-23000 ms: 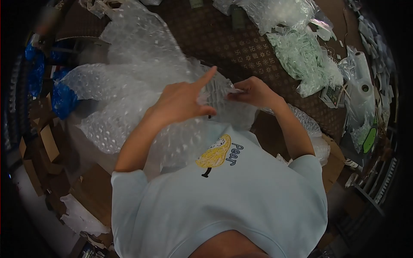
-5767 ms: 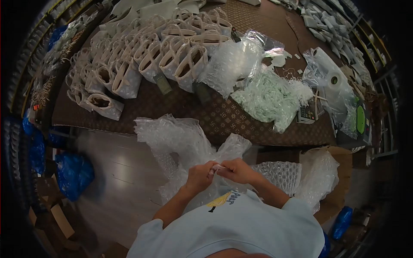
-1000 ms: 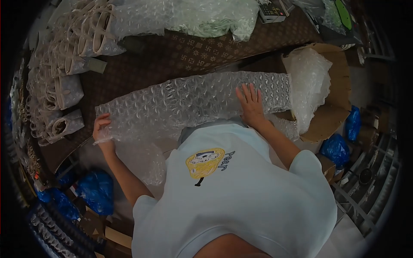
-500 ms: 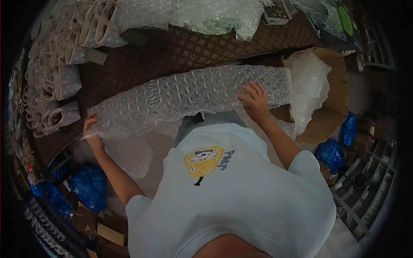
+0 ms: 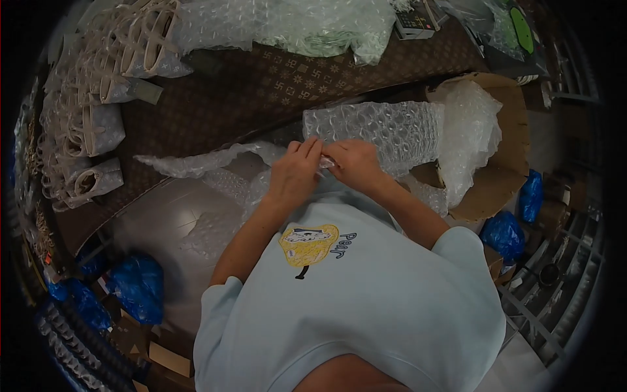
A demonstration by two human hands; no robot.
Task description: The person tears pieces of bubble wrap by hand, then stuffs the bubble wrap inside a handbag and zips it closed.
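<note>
A long strip of bubble wrap (image 5: 385, 134) runs from the cardboard box on the right across to my hands. My left hand (image 5: 297, 168) and my right hand (image 5: 354, 162) meet close together at the table's near edge, in front of my shirt. Both have their fingers closed on the bubble wrap, pinching its near edge between them. To the left of my hands the wrap sags in a loose, folded tail that stretches over the table edge. The fingertips partly hide the gripped spot.
The brown patterned table (image 5: 215, 98) spreads ahead. Several small handbags (image 5: 101, 127) line its left side. More bubble wrap (image 5: 281, 26) and a calculator (image 5: 415, 25) lie at the back. An open cardboard box (image 5: 513, 137) stands right; blue plastic bags (image 5: 136, 287) sit on the floor.
My left hand has come from the strip's far left end to beside my right hand. The right hand has shifted left and down, and the strip's left part has gone from flat to crumpled.
</note>
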